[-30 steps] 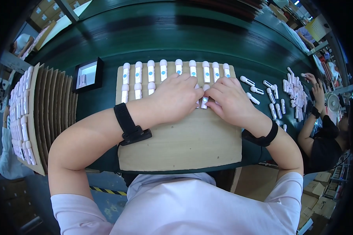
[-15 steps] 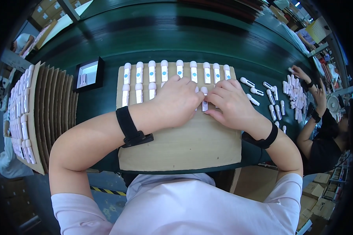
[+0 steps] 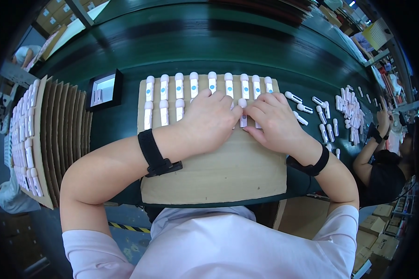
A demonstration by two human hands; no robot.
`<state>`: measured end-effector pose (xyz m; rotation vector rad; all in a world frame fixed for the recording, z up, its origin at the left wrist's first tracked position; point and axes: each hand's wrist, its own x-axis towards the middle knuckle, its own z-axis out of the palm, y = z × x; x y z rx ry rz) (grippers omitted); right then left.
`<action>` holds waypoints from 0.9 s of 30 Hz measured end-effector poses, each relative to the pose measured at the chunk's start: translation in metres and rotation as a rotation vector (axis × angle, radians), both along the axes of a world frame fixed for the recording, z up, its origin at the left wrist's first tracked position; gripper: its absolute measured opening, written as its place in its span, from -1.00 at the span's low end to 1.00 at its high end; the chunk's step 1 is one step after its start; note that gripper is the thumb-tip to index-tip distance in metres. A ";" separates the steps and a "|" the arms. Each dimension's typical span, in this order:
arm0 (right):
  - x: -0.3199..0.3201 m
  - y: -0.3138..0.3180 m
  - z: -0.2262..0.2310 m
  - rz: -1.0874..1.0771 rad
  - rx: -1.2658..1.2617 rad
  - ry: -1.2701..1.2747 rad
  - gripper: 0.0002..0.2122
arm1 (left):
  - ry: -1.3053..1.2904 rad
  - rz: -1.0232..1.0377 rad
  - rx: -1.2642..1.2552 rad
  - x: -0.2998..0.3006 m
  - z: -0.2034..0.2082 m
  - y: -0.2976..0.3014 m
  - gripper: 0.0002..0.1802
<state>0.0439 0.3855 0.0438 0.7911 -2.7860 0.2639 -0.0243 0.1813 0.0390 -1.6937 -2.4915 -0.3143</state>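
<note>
On a cardboard sheet (image 3: 214, 172), small white wand-shaped devices with rounded heads stand in rows; those of the far row, like this white device (image 3: 179, 86), carry blue round dots. My left hand (image 3: 208, 120) and my right hand (image 3: 275, 122) meet over the second row. Between their fingertips is one white wand-shaped device (image 3: 242, 106), head pointing away from me. Left fingers press its left side, while the right thumb and forefinger close on its right. My hands cover some neighbouring devices in that row.
To the right lie loose white devices (image 3: 330, 133) and a denser pile (image 3: 351, 114), with a co-worker's arm (image 3: 368, 158) beyond. At left stand stacked cardboard sheets (image 3: 70, 125) and a black-framed box (image 3: 116, 88), all on a green table (image 3: 172, 42).
My hands stay at the same device with only slight finger shifts; its blue dot no longer shows clearly. The co-worker's reaching hand has drawn back from the pile.
</note>
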 end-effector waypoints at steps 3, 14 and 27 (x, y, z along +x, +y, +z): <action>0.001 0.000 0.001 -0.006 -0.001 -0.010 -0.68 | 0.010 -0.005 0.022 0.000 0.000 -0.001 -0.67; -0.002 0.029 0.020 -0.118 -0.044 0.062 -0.73 | 0.022 0.021 0.066 0.009 0.011 -0.008 -0.72; -0.022 0.135 -0.026 -0.674 0.127 -0.218 -0.81 | -0.338 -0.153 0.099 0.094 0.056 -0.063 -0.57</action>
